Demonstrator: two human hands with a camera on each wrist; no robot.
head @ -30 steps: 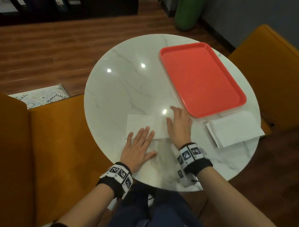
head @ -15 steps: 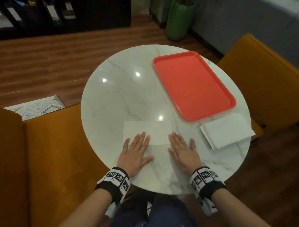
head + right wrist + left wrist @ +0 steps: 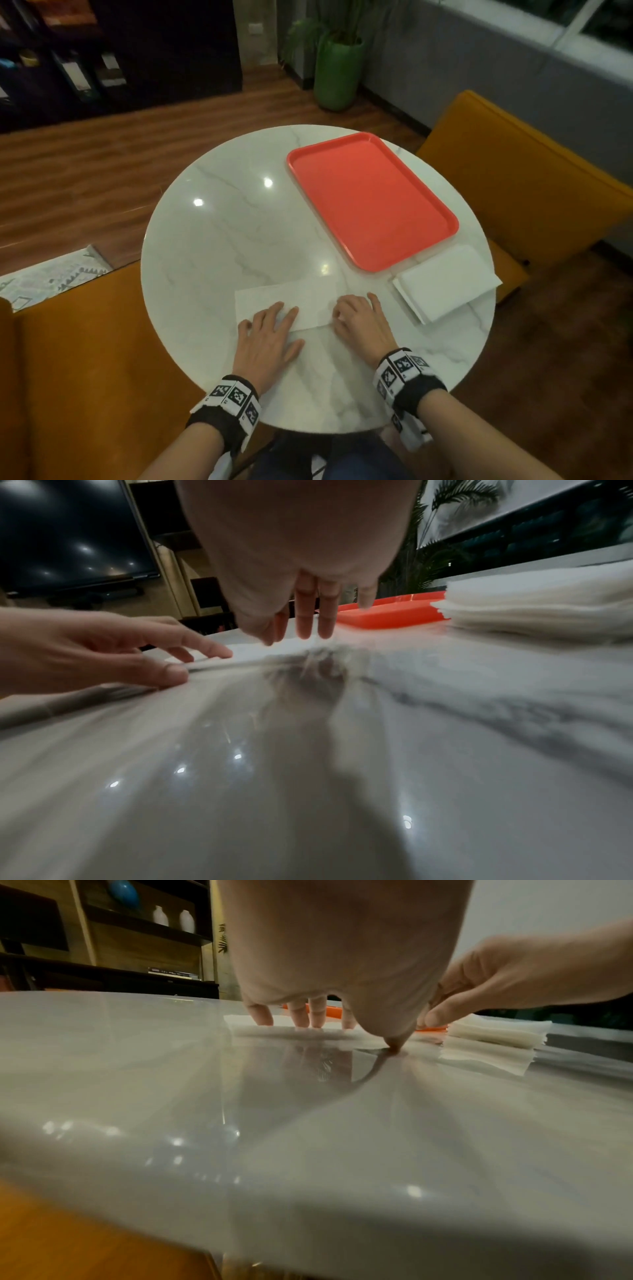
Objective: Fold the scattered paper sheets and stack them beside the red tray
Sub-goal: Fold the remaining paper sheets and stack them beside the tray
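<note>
A white paper sheet (image 3: 305,297), folded into a long strip, lies near the front of the round marble table (image 3: 222,246). My left hand (image 3: 272,325) presses flat on its near left part with straight fingers (image 3: 301,1015). At the strip's right end my right hand (image 3: 354,317) has bent fingers, and thumb and forefingers (image 3: 304,626) close on the paper's edge (image 3: 253,650). A stack of folded sheets (image 3: 445,284) sits against the near end of the red tray (image 3: 370,198), to the right of my right hand. The tray holds nothing.
Orange armchairs stand left (image 3: 85,359) and right (image 3: 531,178) of the table. A green plant pot (image 3: 337,75) is on the wooden floor behind. Bare marble stretches across the table's left and far side.
My right hand slid from flat on the strip to the table beside it, and its fingers now curl onto the strip's right end. The left hand stays pressed. The head view tilted up.
</note>
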